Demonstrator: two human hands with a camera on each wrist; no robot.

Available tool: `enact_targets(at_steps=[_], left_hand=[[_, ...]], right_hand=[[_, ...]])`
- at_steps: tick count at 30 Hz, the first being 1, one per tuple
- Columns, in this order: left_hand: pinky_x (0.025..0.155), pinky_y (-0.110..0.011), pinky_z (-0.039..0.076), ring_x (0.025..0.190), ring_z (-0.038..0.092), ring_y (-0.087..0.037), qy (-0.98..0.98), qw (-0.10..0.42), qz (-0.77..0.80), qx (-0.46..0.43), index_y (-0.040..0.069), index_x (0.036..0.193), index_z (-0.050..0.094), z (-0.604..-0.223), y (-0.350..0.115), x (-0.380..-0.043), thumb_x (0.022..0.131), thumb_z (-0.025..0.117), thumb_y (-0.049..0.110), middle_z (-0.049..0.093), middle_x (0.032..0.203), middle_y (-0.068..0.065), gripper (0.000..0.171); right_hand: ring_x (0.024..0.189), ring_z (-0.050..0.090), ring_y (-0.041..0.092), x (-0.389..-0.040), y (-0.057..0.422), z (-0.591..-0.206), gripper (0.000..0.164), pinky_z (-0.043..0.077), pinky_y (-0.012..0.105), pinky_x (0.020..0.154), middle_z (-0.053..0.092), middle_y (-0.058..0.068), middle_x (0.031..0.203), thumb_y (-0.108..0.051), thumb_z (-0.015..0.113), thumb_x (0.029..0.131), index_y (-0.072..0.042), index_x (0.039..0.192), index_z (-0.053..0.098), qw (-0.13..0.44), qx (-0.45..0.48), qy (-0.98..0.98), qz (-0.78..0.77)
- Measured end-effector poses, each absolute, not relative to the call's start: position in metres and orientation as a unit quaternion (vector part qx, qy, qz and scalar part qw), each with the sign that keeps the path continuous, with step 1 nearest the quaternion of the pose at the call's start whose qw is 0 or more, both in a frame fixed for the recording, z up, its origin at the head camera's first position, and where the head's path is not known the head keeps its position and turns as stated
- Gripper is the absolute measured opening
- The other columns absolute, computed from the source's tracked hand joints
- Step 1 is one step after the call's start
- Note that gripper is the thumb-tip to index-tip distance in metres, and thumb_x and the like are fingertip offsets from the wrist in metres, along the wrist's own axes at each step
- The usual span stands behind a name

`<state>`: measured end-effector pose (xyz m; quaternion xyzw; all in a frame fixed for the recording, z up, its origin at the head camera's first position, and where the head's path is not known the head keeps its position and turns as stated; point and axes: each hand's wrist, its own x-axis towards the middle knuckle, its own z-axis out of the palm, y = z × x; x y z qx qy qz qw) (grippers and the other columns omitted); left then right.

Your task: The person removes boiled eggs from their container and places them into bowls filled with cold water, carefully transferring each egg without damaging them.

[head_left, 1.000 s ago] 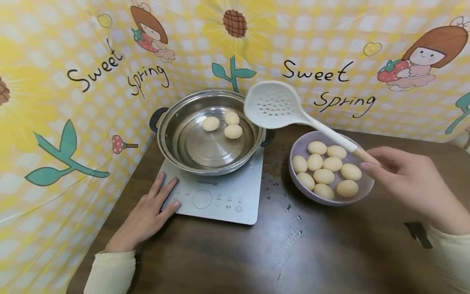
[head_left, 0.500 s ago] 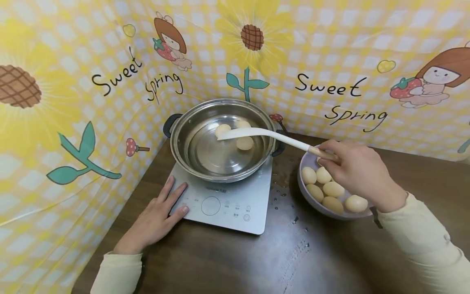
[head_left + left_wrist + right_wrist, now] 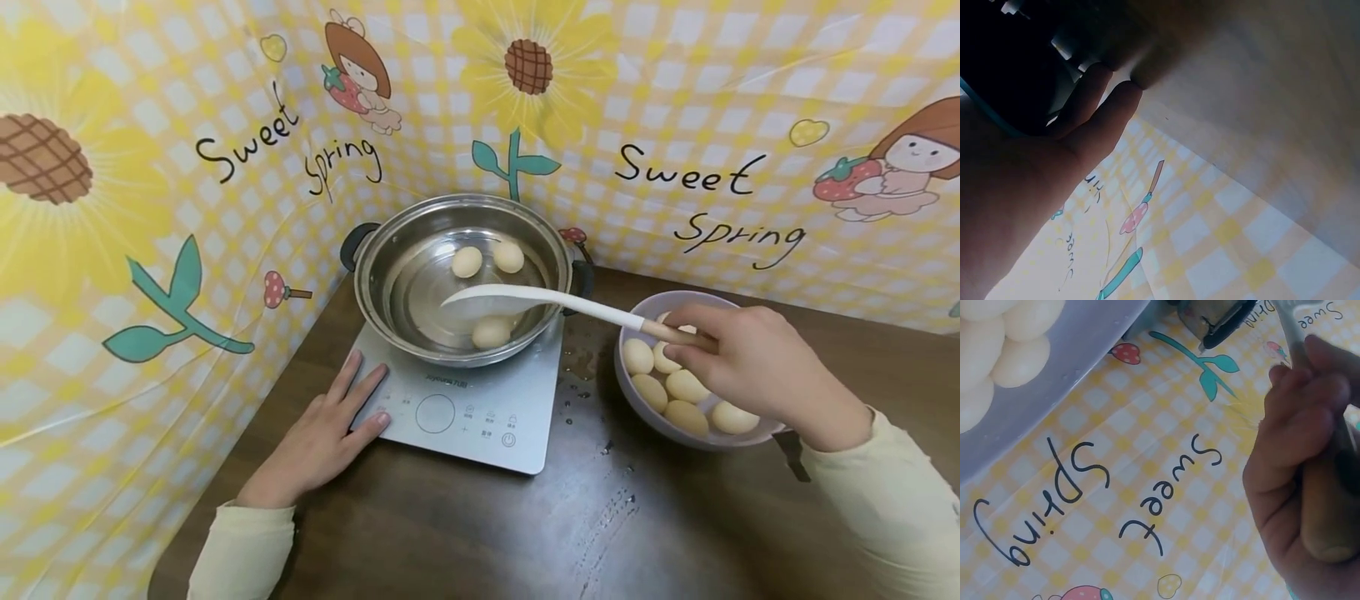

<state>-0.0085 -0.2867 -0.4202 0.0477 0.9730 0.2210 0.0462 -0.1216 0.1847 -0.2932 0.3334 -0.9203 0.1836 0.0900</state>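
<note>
My right hand (image 3: 750,358) grips the wooden handle of a white slotted spoon (image 3: 540,293), fingers curled round it in the right wrist view too. The spoon's head is down inside a steel pot (image 3: 367,308), edge-on to the head view. Two eggs (image 3: 487,260) lie behind the spoon in the pot and one egg (image 3: 491,332) lies in front of it. My left hand (image 3: 318,437) rests with spread fingers on the left edge of a white induction cooker (image 3: 487,454) under the pot. The left wrist view is dark, with two of the fingers extended.
A purple bowl (image 3: 637,400) with several eggs (image 3: 686,386) stands right of the pot, partly under my right hand. Water drops (image 3: 607,448) dot the brown table (image 3: 450,533). A yellow checked cloth (image 3: 660,75) covers the walls behind and at the left.
My right hand has swung the slotted spoon from above the bowl and pot rim leftward and down into the pot. One egg has shifted toward the pot's front. The left hand stays on the cooker.
</note>
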Motion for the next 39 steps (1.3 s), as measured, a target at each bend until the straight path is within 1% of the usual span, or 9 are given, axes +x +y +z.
enact_targets(at_steps=[4,6,11,18,21,26,29,34,39], left_hand=[[0.103,-0.073,0.028,0.138,0.029,-0.059,0.974,0.043,0.219,0.047,0.027,0.163,0.025,-0.420,-0.288,-0.009,0.105,0.046,0.053,0.000,0.169,-0.009,0.067],[0.106,-0.071,0.025,0.139,0.028,-0.058,0.973,0.046,0.221,0.047,0.026,0.163,0.025,-0.421,-0.289,-0.008,0.105,0.046,0.052,-0.001,0.169,-0.009,0.066],[0.104,-0.073,0.026,0.139,0.027,-0.058,0.973,0.052,0.222,0.043,0.026,0.163,0.025,-0.421,-0.289,-0.008,0.105,0.046,0.053,-0.001,0.169,-0.008,0.067],[0.109,-0.070,0.021,0.140,0.026,-0.057,0.972,0.051,0.224,0.044,0.025,0.162,0.026,-0.419,-0.289,-0.009,0.105,0.047,0.052,0.000,0.169,-0.010,0.067],[0.108,-0.070,0.022,0.141,0.027,-0.056,0.973,0.051,0.223,0.044,0.025,0.162,0.026,-0.419,-0.289,-0.009,0.105,0.046,0.052,0.000,0.169,-0.009,0.067],[0.100,-0.074,0.031,0.138,0.029,-0.058,0.974,0.051,0.216,0.040,0.026,0.163,0.025,-0.419,-0.288,-0.010,0.105,0.045,0.054,-0.001,0.169,-0.009,0.067],[0.099,-0.074,0.031,0.138,0.029,-0.058,0.974,0.051,0.216,0.038,0.026,0.163,0.026,-0.418,-0.287,-0.010,0.105,0.045,0.054,-0.001,0.169,-0.009,0.067],[0.102,-0.074,0.029,0.140,0.027,-0.056,0.975,0.051,0.216,0.037,0.026,0.163,0.026,-0.418,-0.286,-0.009,0.105,0.045,0.054,-0.001,0.169,-0.008,0.067],[0.101,-0.074,0.029,0.139,0.028,-0.057,0.975,0.051,0.216,0.035,0.026,0.163,0.026,-0.417,-0.286,-0.009,0.105,0.045,0.054,-0.001,0.169,-0.008,0.067]], right_hand=[[0.053,0.045,0.003,-0.119,0.180,-0.289,0.018,0.039,0.029,0.053,0.059,-0.019,0.066,-0.018,0.078,0.090,-0.023,0.106,0.070,0.032,0.335,-0.922,0.193],[0.052,0.044,0.003,-0.119,0.178,-0.288,0.017,0.038,0.029,0.054,0.056,-0.020,0.064,-0.020,0.076,0.092,-0.024,0.107,0.070,0.014,0.341,-0.920,0.196],[0.046,0.035,0.001,-0.123,0.172,-0.287,0.016,0.034,0.027,0.049,0.043,-0.019,0.057,-0.019,0.075,0.093,-0.024,0.108,0.071,0.005,0.368,-0.909,0.195],[0.051,0.042,0.001,-0.128,0.159,-0.279,0.013,0.038,0.029,0.053,0.052,-0.016,0.071,-0.018,0.069,0.097,-0.023,0.109,0.070,-0.010,0.394,-0.902,0.178],[0.047,0.047,0.003,-0.130,0.154,-0.273,0.014,0.042,0.030,0.052,0.054,-0.012,0.072,-0.019,0.066,0.100,-0.021,0.112,0.070,-0.067,0.380,-0.904,0.184],[0.042,0.049,0.016,-0.137,0.151,-0.263,0.017,0.046,0.035,0.043,0.055,0.002,0.071,-0.020,0.060,0.104,-0.019,0.118,0.069,-0.231,0.308,-0.886,0.259],[0.041,0.046,0.019,-0.143,0.150,-0.259,0.021,0.045,0.037,0.039,0.051,0.006,0.065,-0.019,0.057,0.105,-0.016,0.123,0.067,-0.305,0.263,-0.866,0.297],[0.039,0.044,0.019,-0.148,0.151,-0.258,0.025,0.046,0.040,0.038,0.048,0.006,0.058,-0.019,0.054,0.106,-0.012,0.127,0.065,-0.349,0.239,-0.849,0.318],[0.037,0.041,0.018,-0.148,0.159,-0.259,0.021,0.044,0.038,0.037,0.045,0.006,0.056,-0.023,0.052,0.107,-0.014,0.121,0.066,-0.357,0.253,-0.830,0.347]])
